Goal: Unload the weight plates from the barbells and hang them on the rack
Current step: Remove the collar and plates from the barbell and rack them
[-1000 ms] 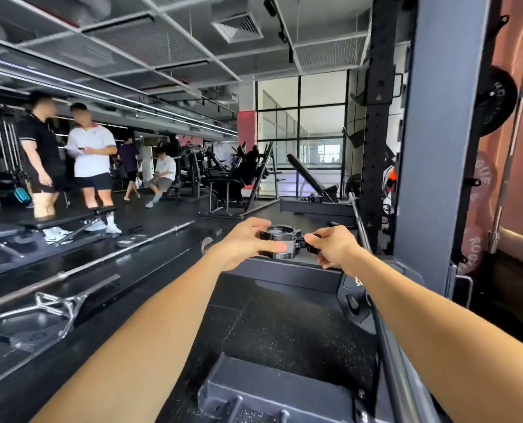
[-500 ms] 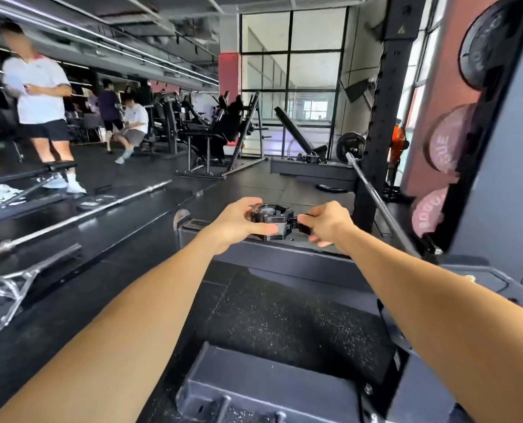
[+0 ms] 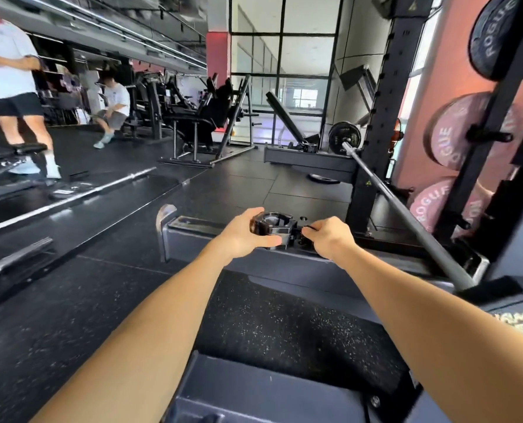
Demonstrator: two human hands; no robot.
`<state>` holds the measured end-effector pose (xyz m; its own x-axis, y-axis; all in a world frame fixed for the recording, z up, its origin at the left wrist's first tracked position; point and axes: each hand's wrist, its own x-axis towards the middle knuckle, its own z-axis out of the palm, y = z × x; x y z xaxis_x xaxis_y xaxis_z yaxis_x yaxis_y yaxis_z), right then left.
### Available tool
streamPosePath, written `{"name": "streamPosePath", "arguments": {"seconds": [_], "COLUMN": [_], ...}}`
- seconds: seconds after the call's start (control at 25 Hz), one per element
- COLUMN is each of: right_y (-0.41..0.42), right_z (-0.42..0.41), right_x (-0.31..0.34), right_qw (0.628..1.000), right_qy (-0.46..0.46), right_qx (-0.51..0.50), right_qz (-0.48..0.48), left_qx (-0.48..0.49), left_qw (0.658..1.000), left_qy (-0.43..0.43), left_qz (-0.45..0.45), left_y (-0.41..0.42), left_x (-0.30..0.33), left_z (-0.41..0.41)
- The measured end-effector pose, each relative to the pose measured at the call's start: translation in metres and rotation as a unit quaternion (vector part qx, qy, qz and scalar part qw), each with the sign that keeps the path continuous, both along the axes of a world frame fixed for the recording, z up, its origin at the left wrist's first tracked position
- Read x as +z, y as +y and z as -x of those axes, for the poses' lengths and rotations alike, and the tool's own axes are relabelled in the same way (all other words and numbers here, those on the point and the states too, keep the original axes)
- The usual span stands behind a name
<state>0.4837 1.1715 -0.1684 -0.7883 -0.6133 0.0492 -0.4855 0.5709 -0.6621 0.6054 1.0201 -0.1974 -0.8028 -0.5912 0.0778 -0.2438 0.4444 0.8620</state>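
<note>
Between both hands, barbell collar [image 3: 271, 228]: left hand [image 3: 245, 236] grips ring, right hand [image 3: 327, 238] pinches latch. We keep collar level, stow clear of barbell [image 3: 406, 215].

Gym floor [image 3: 107, 288]: black rubber tiles, speckled in the lower part of the frame. Big grid window [image 3: 281, 68] at top centre, daylight coming through it, with a red pillar [image 3: 218, 56] just left of it. Salmon-pink wall [image 3: 415, 141] at right. Exposed ceiling at upper left with linear light strips [image 3: 150, 35] running toward the pillar. Black machines mid-frame: a seated machine [image 3: 205, 120] and an incline bench [image 3: 287, 117] in front of the window. A flat bench [image 3: 19, 151] at the left edge. Two people at left: a standing person [image 3: 10, 87] in white top and dark shorts, and a seated person [image 3: 114, 108] bent forward further back.
</note>
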Motion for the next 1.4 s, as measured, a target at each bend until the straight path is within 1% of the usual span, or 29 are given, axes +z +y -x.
{"name": "streamPosePath", "arguments": {"seconds": [0.08,0.16,0.24,0.32,0.36,0.44,0.56,0.72,1.0,1.2,1.32,1.4], "right_y": [0.003,0.008,0.017,0.031,0.04,0.061,0.098,0.163,0.293,0.369,0.399,0.41], "right_z": [-0.005,-0.014,-0.025,-0.034,-0.039,-0.052,-0.072,-0.105,-0.144,-0.132,-0.104,-0.08], "right_x": [0.003,0.008,0.015,0.02,0.023,0.029,0.04,0.051,0.041,0.035,0.036,0.035], "right_qw": [1.0,0.999,0.997,0.991,0.987,0.984,0.982,0.98,0.984,0.987,0.988,0.988], "right_qy": [0.0,-0.005,0.012,0.058,0.076,0.09,0.1,0.122,0.138,0.133,0.131,0.132], "right_qx": [0.002,0.005,0.012,0.022,0.029,0.045,0.068,0.088,0.074,0.017,-0.015,-0.026], "right_qz": [-0.023,-0.044,-0.071,-0.117,-0.136,-0.148,-0.143,-0.128,-0.086,-0.088,-0.084,-0.076], "left_qx": [0.0,0.027,0.081,0.117,0.118,0.095,0.06,0.047,0.015,-0.016,-0.026,-0.016], "left_qw": [1.0,0.999,0.996,0.991,0.99,0.993,0.997,0.997,0.999,0.999,0.999,0.999], "left_qy": [0.007,0.019,0.017,0.018,0.019,0.009,-0.01,-0.005,0.014,0.015,0.013,-0.001], "left_qz": [-0.015,-0.023,0.012,0.058,0.072,0.07,0.056,0.056,0.048,0.036,0.029,0.029], "left_y": [0.007,0.016,0.029,0.046,0.056,0.079,0.117,0.18,0.298,0.354,0.369,0.372], "left_x": [0.002,0.005,0.007,0.009,0.01,0.013,0.02,0.031,0.03,0.032,0.037,0.036], "left_z": [-0.005,-0.012,-0.024,-0.034,-0.039,-0.051,-0.068,-0.102,-0.146,-0.134,-0.111,-0.091]}}
